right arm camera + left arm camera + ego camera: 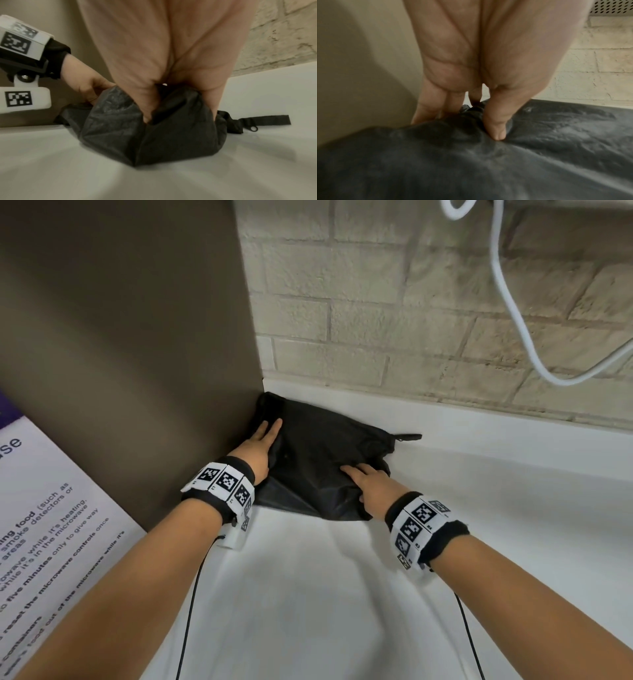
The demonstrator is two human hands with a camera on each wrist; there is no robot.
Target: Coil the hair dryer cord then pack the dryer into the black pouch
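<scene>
White counter, brick behind: my left hand (pixel 261 447) and right hand (pixel 368 488) pinch the black pouch (pixel 322 453), which looks limp, light, slick; best gripped by its hem.

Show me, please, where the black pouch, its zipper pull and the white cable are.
black pouch (pixel 318 453): head view, middle of its top fabric.
zipper pull (pixel 253 127): right wrist view, the ring-shaped tab beside the strap.
white cable (pixel 507 292): head view, the hanging stretch against the brick wall.
</scene>
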